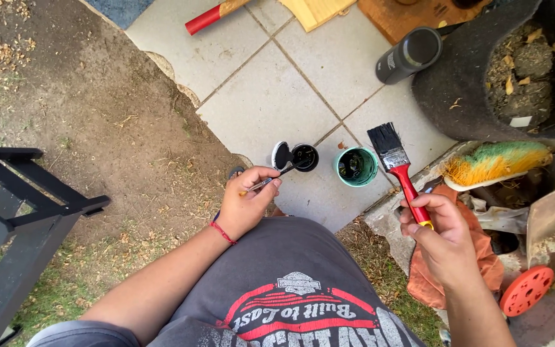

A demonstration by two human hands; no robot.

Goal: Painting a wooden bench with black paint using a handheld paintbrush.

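Note:
My left hand (246, 204) pinches a thin paintbrush (271, 181) whose tip reaches into a small open can of black paint (306, 157); the can's lid (281, 155) leans beside it. My right hand (443, 236) grips the red handle of a wide flat brush (394, 157), its black bristles pointing up and away. A green cup (356, 166) with dark liquid stands on the paving between the can and the wide brush.
A black wooden frame (14, 225) stands on the dirt at left. A dark spray can (408, 55) lies near a felt planter (464, 90) of soil. A green-yellow broom head (493, 163), orange cloth (487, 257), red disc (525, 290) and a red-handled tool (208, 18) lie around.

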